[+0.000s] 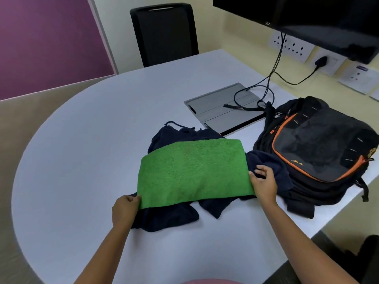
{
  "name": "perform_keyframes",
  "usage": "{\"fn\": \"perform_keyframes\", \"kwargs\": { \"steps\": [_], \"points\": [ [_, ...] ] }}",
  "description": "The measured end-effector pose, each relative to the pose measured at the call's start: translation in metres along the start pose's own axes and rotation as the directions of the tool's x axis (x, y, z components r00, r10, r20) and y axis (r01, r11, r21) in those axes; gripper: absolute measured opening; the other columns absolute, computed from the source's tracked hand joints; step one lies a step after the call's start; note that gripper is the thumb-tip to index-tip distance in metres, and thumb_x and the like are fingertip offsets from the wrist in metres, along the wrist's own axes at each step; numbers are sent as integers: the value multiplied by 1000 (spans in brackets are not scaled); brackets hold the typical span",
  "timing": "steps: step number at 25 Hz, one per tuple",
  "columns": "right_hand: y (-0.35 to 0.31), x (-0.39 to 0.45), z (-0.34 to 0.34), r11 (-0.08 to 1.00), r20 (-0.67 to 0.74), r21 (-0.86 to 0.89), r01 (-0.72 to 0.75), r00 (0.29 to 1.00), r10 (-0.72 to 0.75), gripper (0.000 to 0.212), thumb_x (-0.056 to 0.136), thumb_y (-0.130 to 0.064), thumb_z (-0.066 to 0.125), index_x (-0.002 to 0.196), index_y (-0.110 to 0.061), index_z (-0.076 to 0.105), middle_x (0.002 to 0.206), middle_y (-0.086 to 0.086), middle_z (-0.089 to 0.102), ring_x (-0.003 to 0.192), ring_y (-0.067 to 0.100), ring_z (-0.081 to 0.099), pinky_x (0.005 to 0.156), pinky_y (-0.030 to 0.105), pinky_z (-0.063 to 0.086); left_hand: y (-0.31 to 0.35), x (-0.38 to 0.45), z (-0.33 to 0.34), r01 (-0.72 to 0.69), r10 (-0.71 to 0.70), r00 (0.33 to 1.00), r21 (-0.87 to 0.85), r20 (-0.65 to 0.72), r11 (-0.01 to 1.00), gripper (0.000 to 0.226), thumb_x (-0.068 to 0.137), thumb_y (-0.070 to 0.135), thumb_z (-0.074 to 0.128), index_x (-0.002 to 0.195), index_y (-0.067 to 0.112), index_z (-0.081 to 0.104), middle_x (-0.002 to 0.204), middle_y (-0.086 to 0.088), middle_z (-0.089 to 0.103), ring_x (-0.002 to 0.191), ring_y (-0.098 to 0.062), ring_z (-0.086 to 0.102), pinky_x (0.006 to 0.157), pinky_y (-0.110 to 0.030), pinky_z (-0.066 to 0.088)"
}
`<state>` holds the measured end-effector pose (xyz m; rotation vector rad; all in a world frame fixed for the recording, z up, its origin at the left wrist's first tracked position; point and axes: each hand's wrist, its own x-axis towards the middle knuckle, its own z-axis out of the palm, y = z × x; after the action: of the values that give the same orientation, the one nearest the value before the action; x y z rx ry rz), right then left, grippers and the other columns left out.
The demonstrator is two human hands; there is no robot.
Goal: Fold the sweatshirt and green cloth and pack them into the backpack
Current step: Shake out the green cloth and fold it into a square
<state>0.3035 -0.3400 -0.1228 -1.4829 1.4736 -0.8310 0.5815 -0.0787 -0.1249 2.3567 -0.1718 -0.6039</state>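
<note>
A green cloth [192, 171] lies spread flat as a wide rectangle on top of a crumpled dark navy sweatshirt [170, 216] in the middle of the white table [82, 140]. My left hand [125, 210] pinches the cloth's near-left corner. My right hand [263, 183] grips the cloth's right edge, fingers curled over it. The black backpack [320, 148] with orange zip trim lies flat to the right, touching the sweatshirt; its zips look closed.
A grey cable hatch [221, 107] is set into the table behind the clothes, with black cables [272, 74] running up to wall sockets. A black chair [164, 33] stands at the far edge. A monitor [307, 17] hangs at top right.
</note>
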Motion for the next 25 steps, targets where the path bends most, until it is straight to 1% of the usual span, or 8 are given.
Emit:
{"fn": "perform_keyframes", "kwargs": {
  "steps": [2,4,9,12,16,18,21,25],
  "points": [
    [2,4,-6,999,134,48,-23,991,16,15,85,-9,65,94,-17,57,84,3,63,70,18,61,61,24,53,-5,-4,0,57,-54,996,-36,68,998,33,86,25,62,60,8,53,59,-10,59,66,-31,62,72,-43,54],
    [6,5,-14,1000,234,-17,-25,972,29,11,83,-11,68,86,-16,58,72,5,60,63,17,56,53,20,50,-10,-7,0,72,-69,992,-31,102,997,33,85,28,65,60,7,56,57,-9,59,66,-30,63,71,-43,55],
    [27,-6,-25,982,352,-119,-144,919,178,12,82,-5,68,86,-5,57,50,-5,62,48,7,64,41,13,41,-15,-5,-1,79,-79,987,6,141,997,35,80,26,71,56,8,55,53,-6,51,56,-24,51,69,-40,53],
    [25,-2,-25,982,323,-107,-157,928,184,8,83,-5,68,82,-8,60,50,-7,65,45,1,63,39,12,42,-11,-7,0,96,-95,980,2,172,995,35,80,22,73,54,9,51,52,-5,47,54,-22,45,59,-32,46],
    [18,0,-24,985,239,-105,-139,958,161,7,82,-10,70,83,-4,66,60,2,64,44,-1,59,44,11,47,-6,-11,-5,392,-305,876,-185,373,901,26,84,20,69,66,8,54,57,-3,55,41,-12,48,48,-21,35],
    [16,-2,-22,983,215,-126,-133,964,158,8,81,-9,71,83,-4,66,57,4,61,39,-2,56,42,10,46,-6,-12,-8,485,-354,828,-238,435,842,27,85,19,66,64,9,52,43,3,53,27,-4,43,38,-14,30],
    [9,-7,-25,976,180,-185,-114,973,148,13,79,-7,72,83,-5,61,54,4,61,34,-2,53,39,9,43,-4,-11,-17,484,-345,836,-274,427,831,28,87,17,64,63,10,50,32,8,46,25,-1,39,38,-14,27],
    [-20,-3,-44,919,291,-357,-167,915,279,11,78,-6,73,74,-2,63,55,7,64,37,6,53,44,13,47,9,-5,-51,465,-282,831,-323,479,824,22,85,19,66,67,9,57,48,4,54,42,-5,48,40,-14,33]
  ]
}}
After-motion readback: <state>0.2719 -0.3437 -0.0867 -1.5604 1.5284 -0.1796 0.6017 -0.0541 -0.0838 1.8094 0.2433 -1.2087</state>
